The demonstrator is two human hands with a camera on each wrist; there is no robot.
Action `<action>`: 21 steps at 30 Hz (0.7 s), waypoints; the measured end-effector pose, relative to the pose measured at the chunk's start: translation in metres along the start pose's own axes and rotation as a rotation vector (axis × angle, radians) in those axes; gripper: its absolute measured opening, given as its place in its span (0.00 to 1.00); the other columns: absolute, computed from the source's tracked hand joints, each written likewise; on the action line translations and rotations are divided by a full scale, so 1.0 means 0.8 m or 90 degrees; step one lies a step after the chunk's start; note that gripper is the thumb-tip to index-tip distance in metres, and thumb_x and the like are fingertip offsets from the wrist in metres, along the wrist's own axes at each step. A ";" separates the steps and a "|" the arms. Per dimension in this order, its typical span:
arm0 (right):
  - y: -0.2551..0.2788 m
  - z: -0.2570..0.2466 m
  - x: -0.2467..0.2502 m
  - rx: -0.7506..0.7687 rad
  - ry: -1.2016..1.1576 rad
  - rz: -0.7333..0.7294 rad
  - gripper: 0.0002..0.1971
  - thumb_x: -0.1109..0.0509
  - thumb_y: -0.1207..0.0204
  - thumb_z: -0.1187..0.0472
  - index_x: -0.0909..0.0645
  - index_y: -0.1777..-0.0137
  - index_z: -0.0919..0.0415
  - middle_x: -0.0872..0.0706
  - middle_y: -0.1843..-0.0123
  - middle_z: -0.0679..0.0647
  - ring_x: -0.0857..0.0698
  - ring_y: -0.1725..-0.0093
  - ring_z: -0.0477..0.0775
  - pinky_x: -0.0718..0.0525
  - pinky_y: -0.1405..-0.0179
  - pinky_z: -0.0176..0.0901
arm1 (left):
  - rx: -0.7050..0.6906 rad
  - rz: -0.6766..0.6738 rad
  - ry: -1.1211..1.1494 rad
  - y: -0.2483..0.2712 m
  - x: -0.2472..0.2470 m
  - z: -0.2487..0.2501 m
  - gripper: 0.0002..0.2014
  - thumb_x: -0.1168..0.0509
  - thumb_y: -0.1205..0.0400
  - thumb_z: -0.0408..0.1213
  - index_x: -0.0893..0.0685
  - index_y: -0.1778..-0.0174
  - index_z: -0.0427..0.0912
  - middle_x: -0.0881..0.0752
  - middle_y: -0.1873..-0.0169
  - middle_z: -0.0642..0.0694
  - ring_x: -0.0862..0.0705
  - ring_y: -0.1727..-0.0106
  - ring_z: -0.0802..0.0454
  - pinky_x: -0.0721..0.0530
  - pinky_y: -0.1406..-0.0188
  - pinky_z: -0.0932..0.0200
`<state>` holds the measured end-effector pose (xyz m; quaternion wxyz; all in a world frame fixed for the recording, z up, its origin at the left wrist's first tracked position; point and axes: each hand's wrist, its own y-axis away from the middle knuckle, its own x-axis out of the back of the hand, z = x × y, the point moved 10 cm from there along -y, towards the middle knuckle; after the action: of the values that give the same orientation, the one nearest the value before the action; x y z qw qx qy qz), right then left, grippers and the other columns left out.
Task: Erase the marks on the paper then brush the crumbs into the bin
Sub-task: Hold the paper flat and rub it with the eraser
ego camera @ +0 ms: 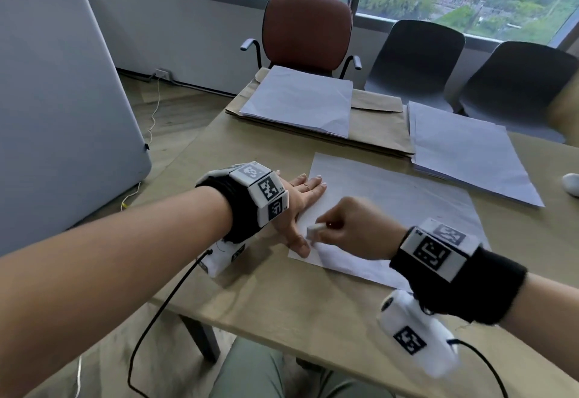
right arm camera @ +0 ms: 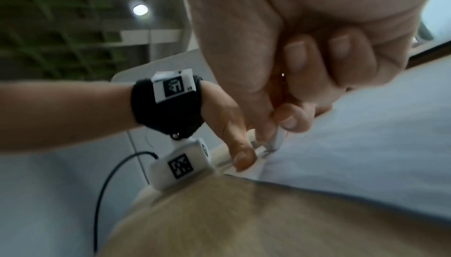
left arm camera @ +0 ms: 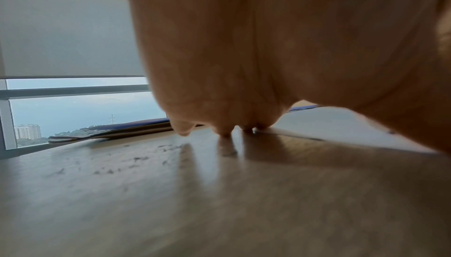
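Observation:
A white sheet of paper (ego camera: 391,209) lies on the wooden table (ego camera: 282,297) in front of me. My left hand (ego camera: 300,206) lies flat with straight fingers on the sheet's left edge, thumb near its front corner. My right hand (ego camera: 344,228) pinches a small white eraser (ego camera: 315,231) and holds its tip down on the paper close to the left thumb. In the right wrist view the eraser (right arm camera: 277,137) sticks out between thumb and curled fingers, beside the left hand (right arm camera: 234,130). The left wrist view shows my left hand (left arm camera: 244,68) from below, its fingertips (left arm camera: 224,133) on the table. No bin is in view.
Two stacks of white sheets lie behind the paper: one (ego camera: 297,99) on brown envelopes (ego camera: 376,128) at the far left, one (ego camera: 466,153) at the right. A white rounded object (ego camera: 571,184) sits at the right edge. Chairs (ego camera: 308,30) stand beyond the table.

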<state>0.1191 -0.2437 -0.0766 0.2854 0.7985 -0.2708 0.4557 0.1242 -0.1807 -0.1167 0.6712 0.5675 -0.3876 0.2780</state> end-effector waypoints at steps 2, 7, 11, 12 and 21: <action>-0.008 0.011 0.010 -0.025 0.000 -0.001 0.16 0.30 0.28 0.49 0.12 0.60 0.64 0.22 0.75 0.58 0.31 0.75 0.49 0.30 0.70 0.42 | -0.001 -0.007 0.003 0.000 -0.001 0.000 0.63 0.30 0.32 0.64 0.72 0.20 0.47 0.70 0.19 0.52 0.68 0.17 0.53 0.65 0.21 0.37; -0.014 0.020 0.026 -0.037 0.022 0.056 0.15 0.31 0.26 0.51 0.12 0.59 0.64 0.27 0.79 0.49 0.31 0.77 0.47 0.31 0.72 0.39 | -0.001 -0.009 0.005 0.000 -0.001 0.000 0.62 0.30 0.31 0.63 0.72 0.20 0.47 0.70 0.19 0.52 0.68 0.17 0.53 0.66 0.22 0.37; 0.005 0.004 0.003 0.014 -0.007 -0.029 0.16 0.31 0.27 0.49 0.12 0.60 0.62 0.26 0.78 0.50 0.32 0.75 0.48 0.30 0.69 0.39 | -0.002 -0.010 0.004 0.000 -0.001 0.000 0.63 0.30 0.31 0.63 0.72 0.20 0.46 0.70 0.19 0.51 0.68 0.18 0.53 0.65 0.22 0.38; 0.000 0.008 0.008 0.003 0.002 -0.027 0.17 0.30 0.28 0.48 0.12 0.58 0.63 0.23 0.75 0.53 0.31 0.74 0.48 0.29 0.67 0.40 | -0.003 -0.010 0.007 0.000 -0.002 0.000 0.63 0.29 0.31 0.63 0.72 0.20 0.46 0.70 0.19 0.51 0.68 0.18 0.53 0.65 0.22 0.38; 0.006 0.012 0.004 0.006 -0.014 -0.048 0.16 0.31 0.27 0.48 0.11 0.57 0.62 0.21 0.71 0.57 0.30 0.71 0.49 0.29 0.66 0.40 | 0.003 -0.006 0.010 0.001 -0.001 0.001 0.62 0.29 0.31 0.62 0.72 0.20 0.46 0.70 0.19 0.51 0.69 0.18 0.53 0.66 0.21 0.38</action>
<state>0.1232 -0.2543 -0.0767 0.2954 0.8143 -0.2413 0.4374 0.1231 -0.1810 -0.1168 0.6744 0.5686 -0.3790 0.2799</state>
